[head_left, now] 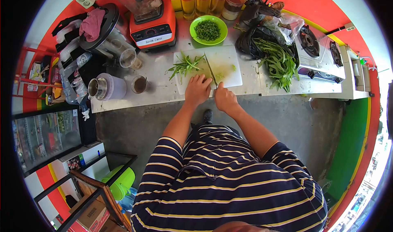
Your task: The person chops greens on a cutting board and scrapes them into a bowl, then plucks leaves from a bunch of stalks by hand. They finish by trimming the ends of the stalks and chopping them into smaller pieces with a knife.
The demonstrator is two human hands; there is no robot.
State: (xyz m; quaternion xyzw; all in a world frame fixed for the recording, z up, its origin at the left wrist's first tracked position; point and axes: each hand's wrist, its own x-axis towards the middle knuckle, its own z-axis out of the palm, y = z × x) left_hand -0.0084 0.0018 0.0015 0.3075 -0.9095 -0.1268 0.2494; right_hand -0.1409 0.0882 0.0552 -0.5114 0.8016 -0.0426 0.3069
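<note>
A white cutting board [231, 79] lies on the metal counter, with a bunch of long green leaves [185, 64] on its left half. My left hand [198, 88] rests on the board at the lower end of these leaves, fingers curled down over them; what is under the fingertips is mostly hidden. In my right hand [226, 98] is the handle of a kitchen knife [210, 68], its blade pointing away from me across the board, just right of my left fingertips. Small green bits [221, 75] are scattered on the board right of the blade.
Behind the board stands a green bowl [225, 32] of chopped greens, beside a red blender [152, 32] and oil bottles [203, 2]. More leafy greens [280, 64] spill from a black bag at right, near a gas stove [323, 64]. Left are a dark-filled cup [139, 84] and a pitcher [112, 87].
</note>
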